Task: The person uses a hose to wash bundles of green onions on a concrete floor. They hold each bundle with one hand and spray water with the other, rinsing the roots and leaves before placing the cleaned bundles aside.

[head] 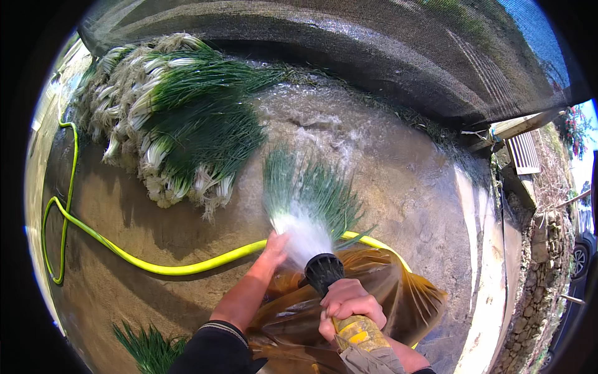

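My right hand [352, 306] is wrapped around a hose nozzle [323, 271] with a black, ridged head. Behind the grip, yellow and tan wrapping [362, 332] covers the hose end. A wide white water spray [303, 229] shoots from it onto a bunch of green onions [317, 182]. My left hand [276, 250] holds that bunch near its pale lower end, and the fingers are partly hidden by spray. The green leaves fan out away from me over the wet floor. Below the nozzle, a translucent brown plastic apron or sheet [299, 322] covers my front.
A large heap of green onion bunches [177, 117] lies at upper left, roots mostly outward. A yellow hose [187, 269] crosses the wet concrete floor [392, 187]. Dark shade netting [327, 42] hangs behind. More green leaves [149, 346] lie at lower left; a stone wall [537, 280] stands right.
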Tool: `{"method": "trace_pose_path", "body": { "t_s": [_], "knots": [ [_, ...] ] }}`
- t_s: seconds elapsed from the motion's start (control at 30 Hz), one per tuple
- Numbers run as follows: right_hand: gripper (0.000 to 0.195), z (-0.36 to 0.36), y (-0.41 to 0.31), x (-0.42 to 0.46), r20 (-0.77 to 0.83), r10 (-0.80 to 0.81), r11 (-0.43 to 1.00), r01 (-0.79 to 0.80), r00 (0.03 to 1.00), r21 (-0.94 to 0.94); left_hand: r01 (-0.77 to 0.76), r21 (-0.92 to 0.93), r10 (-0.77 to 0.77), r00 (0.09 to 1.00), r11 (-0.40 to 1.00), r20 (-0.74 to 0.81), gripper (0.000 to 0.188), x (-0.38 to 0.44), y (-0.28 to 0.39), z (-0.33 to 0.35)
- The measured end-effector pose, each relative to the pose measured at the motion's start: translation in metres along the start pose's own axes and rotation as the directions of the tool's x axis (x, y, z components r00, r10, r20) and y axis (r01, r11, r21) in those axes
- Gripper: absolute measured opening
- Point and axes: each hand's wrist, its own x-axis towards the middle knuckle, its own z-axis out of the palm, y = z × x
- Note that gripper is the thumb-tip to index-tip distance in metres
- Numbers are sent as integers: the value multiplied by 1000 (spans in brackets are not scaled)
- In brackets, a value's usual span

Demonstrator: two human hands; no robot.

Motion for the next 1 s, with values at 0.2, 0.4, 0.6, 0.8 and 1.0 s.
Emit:
{"method": "trace_pose_path", "body": {
  "t_s": [0.2,0.4,0.6,0.8,1.0],
  "knots": [
    [41,-11,-4,21,42,-139,988,141,989,-59,-127,772,147,988,623,44,38,18,236,101],
    [35,-6,4,21,-18,-200,976,198,980,-88,-684,460,815,550,566,-183,74,-58,244,135],
    [34,17,-1,17,-35,-157,987,158,987,32,82,-519,-49,996,851,78,36,11,112,28],
    [29,13,24,12,182,10,999,-4,983,-35,359,-454,-327,933,815,152,34,3,-27,-45],
    [27,37,55,34,494,73,992,-113,866,52,19,318,-10,999,948,-32,30,-3,-51,-33]
  ]
}}
